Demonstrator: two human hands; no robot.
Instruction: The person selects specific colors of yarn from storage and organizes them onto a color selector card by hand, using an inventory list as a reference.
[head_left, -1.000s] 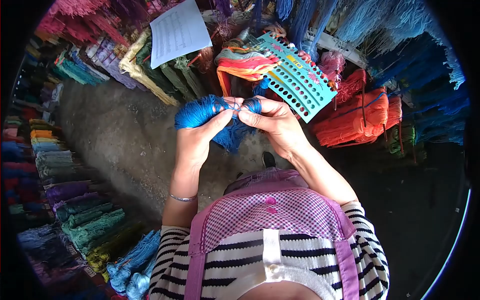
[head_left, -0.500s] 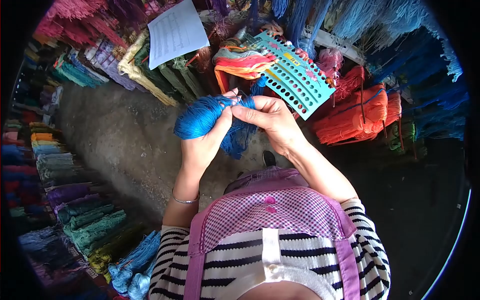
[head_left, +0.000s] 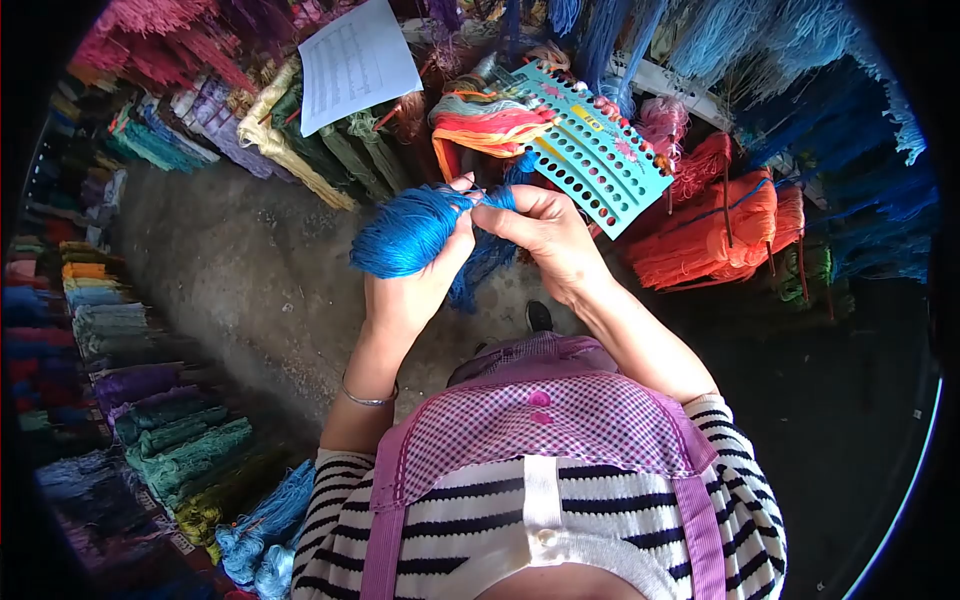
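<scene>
A thick skein of blue thread [head_left: 405, 235] is held up in front of my apron. My left hand [head_left: 425, 280] is closed round its gathered end, and the full looped part bulges out to the left. Close against it, my right hand [head_left: 545, 235] pinches the blue strands at the narrow part of the skein, thumb and fingers together. Loose blue strands hang below, between the two hands. Just beyond my fingers is a turquoise card [head_left: 595, 150] with rows of holes, and orange, red and grey thread [head_left: 490, 128] lies at its left edge.
A printed white sheet [head_left: 358, 65] rests on hanging skeins at the back. Bright orange skeins [head_left: 700, 235] hang on pegs at the right. Racks of green skeins [head_left: 190, 450] and other colours line the left side. Bare concrete floor [head_left: 230, 260] lies between the racks.
Both hands and the blue skein have shifted very slightly right. The loose strands below hang a little differently. Both hands keep their hold.
</scene>
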